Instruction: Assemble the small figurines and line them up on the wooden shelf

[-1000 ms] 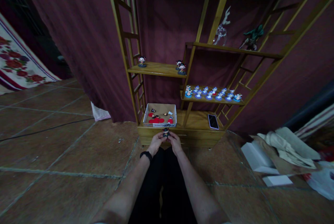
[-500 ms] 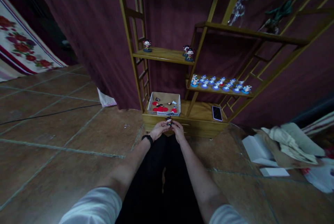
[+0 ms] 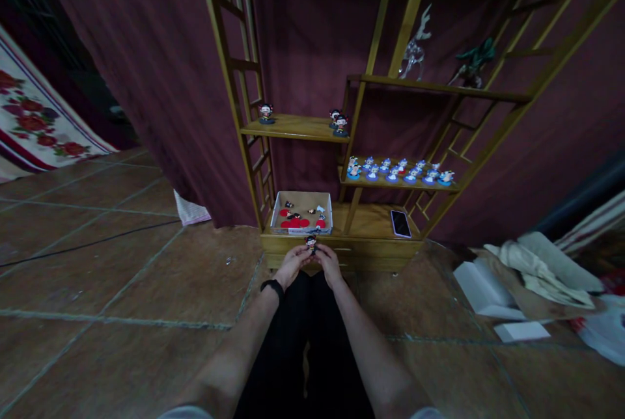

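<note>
Nearest are the person's dark trousers [image 3: 283, 354], legs side by side. Above the knees, the left hand [image 3: 293, 264], with a black band [image 3: 273, 289] at the wrist, and the right hand [image 3: 328, 263] come together on one small doll [image 3: 311, 243]. The fingers of both are closed on its base, one hand at each side, and the doll is held upright, with its black hair and red-and-black body showing above the fingertips.

Just beyond the doll is the drawer front [image 3: 374, 254] of a wooden display stand. On top of the drawers sits an open cardboard box [image 3: 303, 198] holding red discs [image 3: 303, 223] and several small pieces, which look like figure parts but are too small to tell surely. Farther right on the same board lies a phone [image 3: 401, 224].

Above it, a shelf [image 3: 342, 179] carries two rows of small blue-and-white figures [image 3: 393, 174]. Higher on the left, another shelf [image 3: 297, 125] bears a doll at its left end and two close together at its right end. The upper right shelf [image 3: 444, 88] holds a clear deer [image 3: 414, 58] and a dark green statue [image 3: 474, 64]. Behind everything hangs a maroon curtain [image 3: 307, 28].
</note>
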Action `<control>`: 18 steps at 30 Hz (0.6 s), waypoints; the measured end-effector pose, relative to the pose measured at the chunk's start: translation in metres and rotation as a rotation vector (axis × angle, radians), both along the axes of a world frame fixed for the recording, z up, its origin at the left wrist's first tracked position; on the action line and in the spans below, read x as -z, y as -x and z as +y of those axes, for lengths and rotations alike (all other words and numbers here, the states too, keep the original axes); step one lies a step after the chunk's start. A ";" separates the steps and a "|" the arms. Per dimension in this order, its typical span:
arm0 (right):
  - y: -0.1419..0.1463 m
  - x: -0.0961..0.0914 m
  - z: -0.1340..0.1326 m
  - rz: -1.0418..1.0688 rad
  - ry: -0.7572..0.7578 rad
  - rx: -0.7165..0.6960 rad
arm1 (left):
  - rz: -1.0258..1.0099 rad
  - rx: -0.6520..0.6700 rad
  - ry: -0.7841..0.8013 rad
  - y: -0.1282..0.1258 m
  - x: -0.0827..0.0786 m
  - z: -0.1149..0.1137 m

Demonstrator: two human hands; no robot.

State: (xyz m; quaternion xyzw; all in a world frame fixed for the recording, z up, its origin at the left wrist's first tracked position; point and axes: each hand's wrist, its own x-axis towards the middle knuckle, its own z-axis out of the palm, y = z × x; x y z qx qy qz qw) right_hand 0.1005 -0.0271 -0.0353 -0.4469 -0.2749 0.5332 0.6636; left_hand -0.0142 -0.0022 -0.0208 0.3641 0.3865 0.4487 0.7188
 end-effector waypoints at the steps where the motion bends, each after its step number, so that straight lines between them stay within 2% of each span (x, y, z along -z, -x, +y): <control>1: 0.001 0.000 0.000 -0.005 -0.003 0.004 | -0.004 0.001 -0.001 0.000 -0.001 0.000; 9: 0.002 -0.007 -0.007 -0.044 -0.029 0.003 | -0.045 -0.008 -0.011 0.000 -0.006 -0.004; 18: 0.003 -0.001 -0.003 -0.141 -0.043 0.078 | -0.021 -0.033 0.019 -0.001 -0.007 -0.004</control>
